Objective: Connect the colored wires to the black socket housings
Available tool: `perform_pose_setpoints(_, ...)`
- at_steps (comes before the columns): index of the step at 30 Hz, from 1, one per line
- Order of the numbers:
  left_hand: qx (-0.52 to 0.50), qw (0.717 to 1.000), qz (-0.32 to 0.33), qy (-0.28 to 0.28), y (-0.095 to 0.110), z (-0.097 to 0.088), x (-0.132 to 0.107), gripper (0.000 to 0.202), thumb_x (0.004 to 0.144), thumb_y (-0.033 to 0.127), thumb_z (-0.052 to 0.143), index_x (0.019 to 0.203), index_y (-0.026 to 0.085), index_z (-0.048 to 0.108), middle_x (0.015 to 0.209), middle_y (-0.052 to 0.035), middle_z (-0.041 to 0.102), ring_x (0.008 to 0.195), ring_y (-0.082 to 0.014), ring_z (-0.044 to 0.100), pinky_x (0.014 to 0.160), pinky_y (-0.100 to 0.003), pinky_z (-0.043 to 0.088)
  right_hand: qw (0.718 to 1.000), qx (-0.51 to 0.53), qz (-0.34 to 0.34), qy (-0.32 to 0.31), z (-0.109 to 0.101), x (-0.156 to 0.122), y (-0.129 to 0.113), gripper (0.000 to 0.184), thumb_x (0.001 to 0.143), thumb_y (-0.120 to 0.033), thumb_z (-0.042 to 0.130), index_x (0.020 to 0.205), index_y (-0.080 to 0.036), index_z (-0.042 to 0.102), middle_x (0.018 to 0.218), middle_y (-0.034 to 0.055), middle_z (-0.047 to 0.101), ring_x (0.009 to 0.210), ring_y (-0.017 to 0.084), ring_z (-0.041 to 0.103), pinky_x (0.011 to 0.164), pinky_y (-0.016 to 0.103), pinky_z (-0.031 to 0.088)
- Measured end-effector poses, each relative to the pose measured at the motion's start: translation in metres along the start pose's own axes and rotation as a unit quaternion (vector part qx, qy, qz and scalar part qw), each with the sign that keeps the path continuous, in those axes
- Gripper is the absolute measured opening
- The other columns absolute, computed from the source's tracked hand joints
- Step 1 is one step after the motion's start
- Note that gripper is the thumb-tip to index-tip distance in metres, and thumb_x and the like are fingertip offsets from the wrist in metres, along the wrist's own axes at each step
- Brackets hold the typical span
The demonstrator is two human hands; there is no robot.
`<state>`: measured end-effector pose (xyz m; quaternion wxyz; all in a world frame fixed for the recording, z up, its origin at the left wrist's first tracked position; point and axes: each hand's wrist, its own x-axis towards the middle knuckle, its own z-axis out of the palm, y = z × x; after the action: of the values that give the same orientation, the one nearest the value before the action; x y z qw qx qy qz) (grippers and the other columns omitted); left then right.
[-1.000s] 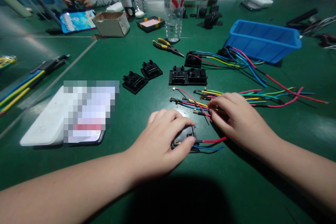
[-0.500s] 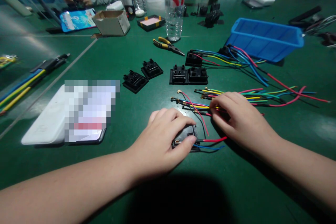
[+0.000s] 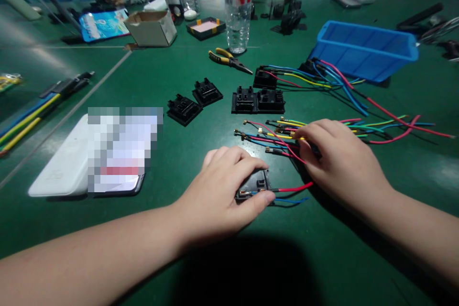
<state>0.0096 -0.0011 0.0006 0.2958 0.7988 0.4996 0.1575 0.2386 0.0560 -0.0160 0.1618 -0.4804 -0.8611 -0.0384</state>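
Observation:
My left hand (image 3: 222,189) is curled over a small black connector housing (image 3: 255,184) on the green table, thumb and fingers gripping its sides. A red wire (image 3: 294,188) and a blue wire (image 3: 290,200) come out of the housing to the right. My right hand (image 3: 339,162) rests with bent fingers on a spread of loose coloured wires (image 3: 272,136) with metal terminals, fingertips pinched on one of them near a yellow wire.
Two pairs of black housings (image 3: 184,109) (image 3: 258,101) lie beyond the wires. A wired housing (image 3: 264,78), yellow-handled pliers (image 3: 225,60), a water bottle (image 3: 237,7) and a blue bin (image 3: 364,50) stand further back. A white case with a phone (image 3: 71,162) lies left. Other people's hands work at the far edge.
My right hand has slid slightly away and to the right over the loose wires, dragging a red wire with it. My left hand has stayed on the housing.

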Motion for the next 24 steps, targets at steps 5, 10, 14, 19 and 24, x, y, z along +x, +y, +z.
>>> perform_pose_setpoints(5,0.004,1.000,-0.004,0.001,0.000,0.000,0.000,0.035,0.089,0.045,0.058,0.118,0.025,0.060,0.111,-0.0058,0.058,0.107,-0.0249,0.050,0.094,-0.044,0.035,1.000,0.001,-0.013,0.009,0.001,-0.001,0.002,0.022,0.084,-0.012,0.047,0.099,-0.019,0.063,0.099,0.0122,0.064,0.090,0.029,0.058,0.072,0.041,0.046)
perform_pose_setpoints(10,0.003,1.000,-0.004,-0.001,0.000,0.000,0.000,0.035,0.089,0.045,0.057,0.118,0.025,0.060,0.111,-0.0054,0.058,0.107,-0.0250,0.050,0.094,-0.044,0.035,1.000,-0.016,-0.008,0.018,0.001,-0.001,0.003,0.027,0.088,-0.017,0.047,0.108,-0.020,0.066,0.106,0.0138,0.065,0.094,0.032,0.057,0.075,0.046,0.045)
perform_pose_setpoints(14,0.002,1.000,-0.001,-0.002,0.000,0.000,0.001,0.035,0.089,0.045,0.057,0.118,0.024,0.060,0.111,-0.0052,0.058,0.107,-0.0249,0.050,0.094,-0.044,0.034,0.999,0.007,-0.029,0.045,-0.004,-0.001,-0.003,0.026,0.093,-0.028,0.048,0.109,-0.019,0.067,0.112,0.0156,0.063,0.101,0.034,0.056,0.080,0.050,0.044)
perform_pose_setpoints(19,0.002,1.000,0.001,0.000,0.000,0.000,0.001,0.034,0.089,0.043,0.058,0.117,0.024,0.060,0.110,-0.0050,0.058,0.106,-0.0244,0.050,0.093,-0.044,0.035,0.993,0.085,-0.083,0.009,-0.004,-0.002,-0.007,0.022,0.092,-0.029,0.052,0.105,-0.021,0.069,0.110,0.0127,0.065,0.103,0.029,0.057,0.085,0.047,0.045)
perform_pose_setpoints(24,-0.001,1.000,0.000,-0.001,0.000,0.000,0.000,0.034,0.089,0.043,0.057,0.117,0.024,0.060,0.111,-0.0054,0.058,0.106,-0.0246,0.050,0.094,-0.044,0.034,0.999,0.004,-0.043,-0.007,0.001,-0.002,-0.004,0.023,0.092,-0.029,0.050,0.103,-0.020,0.068,0.108,0.0118,0.067,0.100,0.031,0.057,0.083,0.046,0.042)
